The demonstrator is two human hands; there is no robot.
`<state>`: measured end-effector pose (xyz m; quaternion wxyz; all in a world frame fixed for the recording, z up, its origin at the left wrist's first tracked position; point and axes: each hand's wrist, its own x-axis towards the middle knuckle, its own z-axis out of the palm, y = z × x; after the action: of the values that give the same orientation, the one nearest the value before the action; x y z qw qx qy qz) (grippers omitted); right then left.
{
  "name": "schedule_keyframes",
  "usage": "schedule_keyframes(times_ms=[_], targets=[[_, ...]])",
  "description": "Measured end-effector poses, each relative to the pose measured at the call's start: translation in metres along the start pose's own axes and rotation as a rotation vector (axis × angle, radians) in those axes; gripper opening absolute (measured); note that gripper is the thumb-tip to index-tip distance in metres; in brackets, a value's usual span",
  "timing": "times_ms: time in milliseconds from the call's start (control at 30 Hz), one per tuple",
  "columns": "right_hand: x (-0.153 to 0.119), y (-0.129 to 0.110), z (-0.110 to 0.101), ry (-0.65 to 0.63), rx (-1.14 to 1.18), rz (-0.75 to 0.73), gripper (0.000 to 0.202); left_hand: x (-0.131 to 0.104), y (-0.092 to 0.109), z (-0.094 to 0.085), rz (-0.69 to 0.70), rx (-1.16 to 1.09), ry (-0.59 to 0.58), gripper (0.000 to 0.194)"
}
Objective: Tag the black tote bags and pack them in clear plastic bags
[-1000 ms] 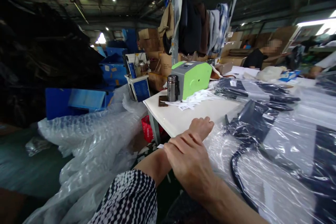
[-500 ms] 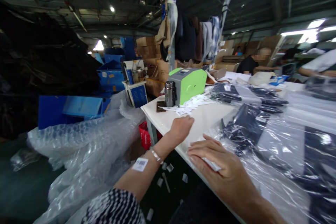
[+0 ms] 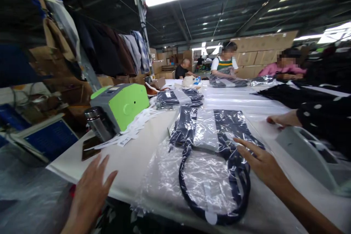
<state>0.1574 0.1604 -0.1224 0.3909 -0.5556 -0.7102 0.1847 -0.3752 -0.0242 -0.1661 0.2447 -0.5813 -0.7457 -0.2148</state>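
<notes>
My left hand hovers at the table's left front edge, fingers spread and nothing in it. My right hand, fingers stretched out, is over the right side of a dark bag with a grey middle band, wrapped in clear plastic; whether the fingertips touch the plastic cannot be told. The bag's dark looped handle points toward me. Behind it lies another wrapped dark bundle. White paper labels are strewn before a green and grey machine.
A steel flask and a phone stand and lie at the white table's left. At the right, another person's hand is near a grey machine. Several people work behind.
The view has swung right, toward the wrapped bag. My left hand's fingers have spread apart. My right hand has moved from the table's front edge to over the bag.
</notes>
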Motion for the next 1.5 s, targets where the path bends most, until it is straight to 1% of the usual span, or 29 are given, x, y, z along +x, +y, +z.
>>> schedule_keyframes(times_ms=[67,100,133,167,200,233,267,300,367,400,467,500,567,633,667,700,733,800,867,900,967,1000,1067,1133,1267,1333,1367,1433,1500], targets=[[0.010,0.006,0.025,0.017,-0.123,-0.132,0.059,0.063,0.085,0.015,0.159,-0.058,-0.018,0.059],[0.014,0.012,0.036,0.023,-0.206,-0.190,0.061,0.090,0.125,0.024,0.230,-0.075,-0.047,0.058],[0.018,0.018,0.046,0.028,-0.294,-0.233,0.062,0.112,0.161,0.034,0.298,-0.098,-0.079,0.058],[0.020,0.026,0.054,0.028,-0.383,-0.255,0.063,0.129,0.192,0.046,0.357,-0.119,-0.124,0.059],[0.020,0.035,0.060,0.024,-0.464,-0.257,0.063,0.141,0.217,0.058,0.398,-0.138,-0.167,0.059],[0.019,0.044,0.065,0.012,-0.528,-0.246,0.064,0.149,0.235,0.071,0.419,-0.151,-0.213,0.060],[0.016,0.052,0.068,-0.005,-0.575,-0.227,0.065,0.154,0.247,0.086,0.417,-0.159,-0.269,0.060],[0.013,0.059,0.070,-0.023,-0.605,-0.203,0.066,0.155,0.253,0.100,0.397,-0.164,-0.328,0.060],[0.004,0.068,0.074,-0.059,-0.622,-0.162,0.066,0.151,0.252,0.128,0.328,-0.177,-0.434,0.060],[0.000,0.069,0.075,-0.074,-0.614,-0.149,0.066,0.147,0.246,0.140,0.292,-0.192,-0.467,0.060],[-0.003,0.067,0.073,-0.104,-0.573,-0.122,0.068,0.139,0.230,0.158,0.255,-0.259,-0.489,0.059],[-0.003,0.065,0.070,-0.134,-0.537,-0.102,0.069,0.137,0.221,0.165,0.251,-0.307,-0.492,0.059],[0.004,0.058,0.057,-0.240,-0.424,-0.026,0.071,0.135,0.205,0.172,0.236,-0.422,-0.498,0.059],[0.018,0.049,0.040,-0.328,-0.286,0.090,0.075,0.141,0.191,0.175,0.162,-0.533,-0.463,0.064],[0.027,0.045,0.031,-0.334,-0.231,0.135,0.077,0.146,0.187,0.175,0.093,-0.574,-0.434,0.067],[0.036,0.040,0.024,-0.313,-0.198,0.158,0.078,0.153,0.184,0.174,0.004,-0.607,-0.415,0.072],[0.046,0.036,0.020,-0.273,-0.191,0.152,0.079,0.162,0.182,0.172,-0.103,-0.646,-0.419,0.077],[0.062,0.032,0.021,-0.207,-0.248,0.073,0.078,0.179,0.182,0.167,-0.326,-0.723,-0.506,0.086],[0.071,0.035,0.034,-0.220,-0.352,0.000,0.076,0.195,0.186,0.163,-0.482,-0.780,-0.608,0.095],[0.071,0.039,0.043,-0.247,-0.403,-0.012,0.074,0.200,0.188,0.162,-0.517,-0.793,-0.636,0.098],[0.068,0.050,0.061,-0.298,-0.473,-0.001,0.071,0.206,0.192,0.161,-0.527,-0.816,-0.710,0.095],[0.065,0.056,0.069,-0.306,-0.491,0.010,0.070,0.208,0.194,0.161,-0.526,-0.852,-0.777,0.090],[0.059,0.066,0.079,-0.284,-0.506,0.015,0.068,0.210,0.196,0.162,-0.531,-0.961,-0.949,0.079],[0.056,0.071,0.083,-0.251,-0.513,0.005,0.066,0.211,0.198,0.163,-0.558,-1.068,-1.094,0.071],[0.058,0.069,0.079,-0.250,-0.499,0.020,0.064,0.213,0.203,0.158,-0.622,-1.194,-1.200,0.058],[0.059,0.067,0.076,-0.263,-0.472,0.042,0.065,0.211,0.208,0.151,-0.700,-1.292,-1.212,0.048],[0.059,0.067,0.075,-0.267,-0.450,0.053,0.066,0.209,0.212,0.147,-0.751,-1.352,-1.191,0.042],[0.057,0.068,0.071,-0.270,-0.385,0.073,0.066,0.207,0.222,0.133,-0.836,-1.476,-1.083,0.030],[0.053,0.066,0.069,-0.277,-0.276,0.091,0.065,0.209,0.235,0.111,-0.859,-1.589,-0.946,0.023]])
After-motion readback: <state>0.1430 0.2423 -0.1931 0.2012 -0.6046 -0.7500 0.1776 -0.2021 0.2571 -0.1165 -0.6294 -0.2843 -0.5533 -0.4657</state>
